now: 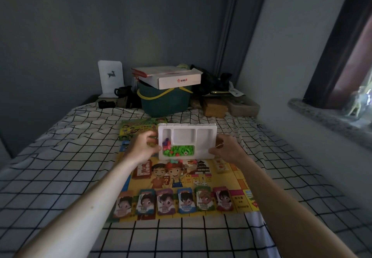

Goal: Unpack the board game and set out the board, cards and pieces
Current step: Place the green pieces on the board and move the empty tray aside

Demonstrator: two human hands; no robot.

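Left hand (144,147) grips left edge of white plastic tray (205,151), thumb over the rim; right hand (226,149) grips right edge, fingers curled behind. Tray held tilted up toward camera, above far half of game board (235,174). Nearest: row of six card stacks (174,201) along near edge of board, each with a cartoon face, set side by side. Further in: red card deck (143,169) left of board's centre art, pale deck (221,165) at right, dice (201,183) near centre. Green and red pieces (178,150) heaped in tray's lower compartment, purple pieces (166,141) in left one; other compartments bare. Board flat on checked bedsheet (60,167). Green game box (138,129) beyond board, far left of tray. Far end: teal basket (165,104) with white carton (177,79) on top
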